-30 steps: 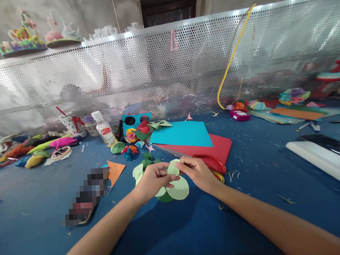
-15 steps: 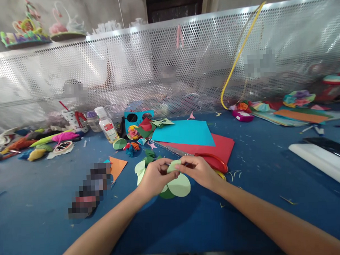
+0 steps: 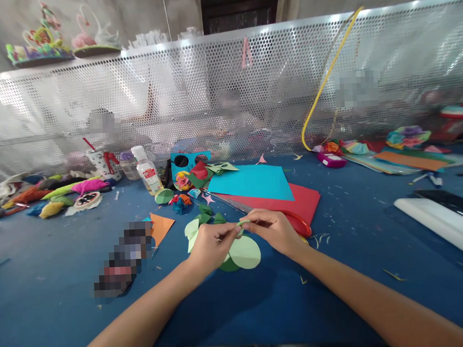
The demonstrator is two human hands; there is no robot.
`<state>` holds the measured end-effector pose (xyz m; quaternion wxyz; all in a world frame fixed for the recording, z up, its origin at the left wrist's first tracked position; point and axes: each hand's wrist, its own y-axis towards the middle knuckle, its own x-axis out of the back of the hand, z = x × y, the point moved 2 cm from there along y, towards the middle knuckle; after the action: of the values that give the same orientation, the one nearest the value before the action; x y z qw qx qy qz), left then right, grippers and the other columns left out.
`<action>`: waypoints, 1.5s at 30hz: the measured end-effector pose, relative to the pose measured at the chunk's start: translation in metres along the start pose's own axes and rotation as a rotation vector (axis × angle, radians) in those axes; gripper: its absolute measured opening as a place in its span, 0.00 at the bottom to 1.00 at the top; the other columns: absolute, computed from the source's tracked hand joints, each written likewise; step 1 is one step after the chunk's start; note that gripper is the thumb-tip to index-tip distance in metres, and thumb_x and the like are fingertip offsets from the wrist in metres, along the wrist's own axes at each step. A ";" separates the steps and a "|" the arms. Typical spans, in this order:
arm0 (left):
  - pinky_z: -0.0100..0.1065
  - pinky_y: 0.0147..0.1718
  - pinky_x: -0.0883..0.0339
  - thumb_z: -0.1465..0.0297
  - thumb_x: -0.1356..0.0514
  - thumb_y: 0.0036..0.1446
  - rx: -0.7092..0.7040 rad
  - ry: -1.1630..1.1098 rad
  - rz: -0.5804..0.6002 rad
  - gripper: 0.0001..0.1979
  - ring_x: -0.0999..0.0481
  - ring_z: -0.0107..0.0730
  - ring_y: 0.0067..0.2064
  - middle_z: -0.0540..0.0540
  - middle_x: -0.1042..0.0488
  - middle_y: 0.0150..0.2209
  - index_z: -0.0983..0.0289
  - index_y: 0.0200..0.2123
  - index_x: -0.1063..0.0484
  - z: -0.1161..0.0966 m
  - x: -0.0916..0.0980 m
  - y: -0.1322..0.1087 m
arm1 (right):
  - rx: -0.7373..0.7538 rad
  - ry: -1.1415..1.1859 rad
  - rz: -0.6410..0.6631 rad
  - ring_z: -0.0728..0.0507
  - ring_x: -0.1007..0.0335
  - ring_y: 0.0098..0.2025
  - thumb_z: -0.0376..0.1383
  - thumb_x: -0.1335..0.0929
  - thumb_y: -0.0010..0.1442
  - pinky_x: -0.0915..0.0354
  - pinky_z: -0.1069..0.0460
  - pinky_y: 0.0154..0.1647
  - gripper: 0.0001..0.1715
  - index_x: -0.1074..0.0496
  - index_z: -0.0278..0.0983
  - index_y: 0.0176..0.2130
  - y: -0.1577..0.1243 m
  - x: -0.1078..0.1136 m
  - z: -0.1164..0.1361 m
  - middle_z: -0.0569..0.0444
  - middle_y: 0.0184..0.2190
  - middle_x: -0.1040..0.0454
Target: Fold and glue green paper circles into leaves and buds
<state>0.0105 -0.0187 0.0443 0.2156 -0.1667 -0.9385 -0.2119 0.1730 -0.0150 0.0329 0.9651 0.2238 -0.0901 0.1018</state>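
Head view: both hands pinching a small pale green paper over the table.
Left hand (image 3: 210, 247) and right hand (image 3: 277, 232), fingertips nearly together, grip the small pale green paper (image 3: 240, 229), seen nearly edge-on, between them; larger pale green circle (image 3: 245, 252) just below in frame, overlapping dark green paper (image 3: 230, 265); scissors (image 3: 301, 223) beside right hand, blue table (image 3: 268, 307) beneath.

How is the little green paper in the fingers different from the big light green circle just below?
The little paper is pinched by the left hand and right hand; the big circle isn't pinched. The little paper shows mostly a thin edge, while the big circle shows its round face. The little paper looks smaller than the big circle, though fingers hide some. Both are green.
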 end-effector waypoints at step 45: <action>0.32 0.34 0.34 0.71 0.40 0.51 -0.323 0.090 -0.204 0.06 0.26 0.34 0.34 0.55 0.23 0.31 0.60 0.33 0.25 -0.007 0.004 0.002 | 0.174 -0.115 -0.123 0.45 0.29 0.35 0.35 0.30 0.51 0.33 0.50 0.37 0.04 0.26 0.39 0.31 0.001 0.008 0.004 0.53 0.30 0.25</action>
<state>0.0101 -0.0195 0.0527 0.2050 -0.0934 -0.8939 -0.3876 0.1797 -0.0152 0.0388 0.9397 0.3174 -0.1220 0.0370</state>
